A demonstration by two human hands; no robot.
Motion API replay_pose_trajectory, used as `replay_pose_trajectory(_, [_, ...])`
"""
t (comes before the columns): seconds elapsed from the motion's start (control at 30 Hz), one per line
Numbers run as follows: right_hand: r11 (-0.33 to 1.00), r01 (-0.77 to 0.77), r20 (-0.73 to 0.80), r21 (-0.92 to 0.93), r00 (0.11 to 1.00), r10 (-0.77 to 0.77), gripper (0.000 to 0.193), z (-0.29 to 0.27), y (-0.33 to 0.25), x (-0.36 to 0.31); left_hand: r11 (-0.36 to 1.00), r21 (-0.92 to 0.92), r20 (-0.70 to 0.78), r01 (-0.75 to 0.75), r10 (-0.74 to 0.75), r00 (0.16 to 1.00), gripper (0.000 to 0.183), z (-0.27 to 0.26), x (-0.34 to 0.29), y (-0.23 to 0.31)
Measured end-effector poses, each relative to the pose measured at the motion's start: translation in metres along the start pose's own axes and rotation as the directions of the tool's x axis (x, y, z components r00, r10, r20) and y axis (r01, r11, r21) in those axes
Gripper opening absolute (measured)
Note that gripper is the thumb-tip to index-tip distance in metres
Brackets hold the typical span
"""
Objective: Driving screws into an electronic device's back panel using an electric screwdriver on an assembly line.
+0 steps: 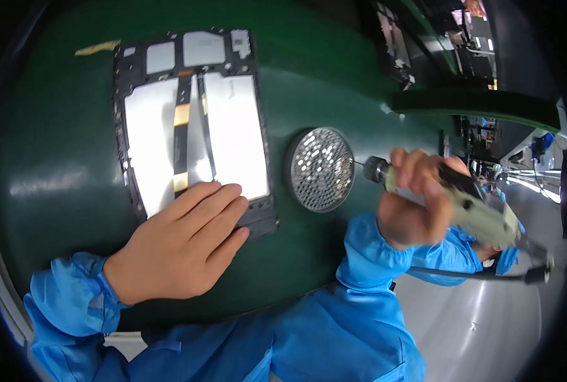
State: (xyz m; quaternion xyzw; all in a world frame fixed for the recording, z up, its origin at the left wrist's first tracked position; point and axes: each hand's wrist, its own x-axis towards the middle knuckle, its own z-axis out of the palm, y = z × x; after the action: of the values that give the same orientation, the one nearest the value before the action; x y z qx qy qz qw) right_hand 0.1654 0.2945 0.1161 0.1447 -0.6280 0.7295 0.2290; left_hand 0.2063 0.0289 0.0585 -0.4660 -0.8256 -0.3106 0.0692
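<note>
My left hand [184,245] lies with its fingers stretched out over the lower end of an opened tablet [235,140]. The tablet has a black frame, silver battery panels and a dark flex cable [180,143] with gold patches down its middle. In my right hand [417,197] is a pale green and black electric screwdriver [481,216], its fingers wrapped round the body. The thin bit points left to the right rim of a round grey dish [321,169], full of small shiny dots like screws or holes. Whether the bit touches anything there is unclear.
The green work mat [60,153] lies under everything. A yellowish strip [97,48] is beside the tablet's top left corner. From the screwdriver's rear runs a dark cord [481,275]. Another person's blue sleeve [446,258] shows at right, below a green shelf edge [474,105].
</note>
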Motion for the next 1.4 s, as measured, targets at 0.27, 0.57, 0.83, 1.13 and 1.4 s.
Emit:
replay_pose_trajectory(0.27, [0.989,-0.149,0.370,-0.005,0.918,0.140,0.030,0.053,-0.028,-0.051,1.000,-0.021,-0.036,0.003,-0.004,0.999,0.018,0.006,0.008,-0.002])
replay_pose_trajectory(0.57, [0.985,-0.173,0.388,0.001,0.908,0.159,0.031,0.071,-0.016,-0.060,0.995,-0.095,-0.064,-0.012,0.006,0.998,0.013,0.010,0.008,-0.004])
replay_pose_trajectory(0.83, [0.980,-0.194,0.392,-0.040,0.899,0.194,0.028,0.074,-0.014,-0.063,1.000,-0.008,-0.116,-0.023,0.022,0.993,0.011,0.014,0.003,-0.003])
replay_pose_trajectory(1.13, [0.986,-0.151,0.515,-0.077,0.840,0.169,0.029,0.074,-0.011,-0.060,1.000,-0.013,-0.138,-0.014,0.012,0.990,0.012,0.012,0.000,-0.005])
replay_pose_trajectory(1.4, [0.990,-0.117,0.525,-0.082,0.839,0.143,0.030,0.080,-0.011,-0.062,0.998,-0.059,-0.084,0.005,-0.010,0.996,0.018,0.005,0.000,-0.006])
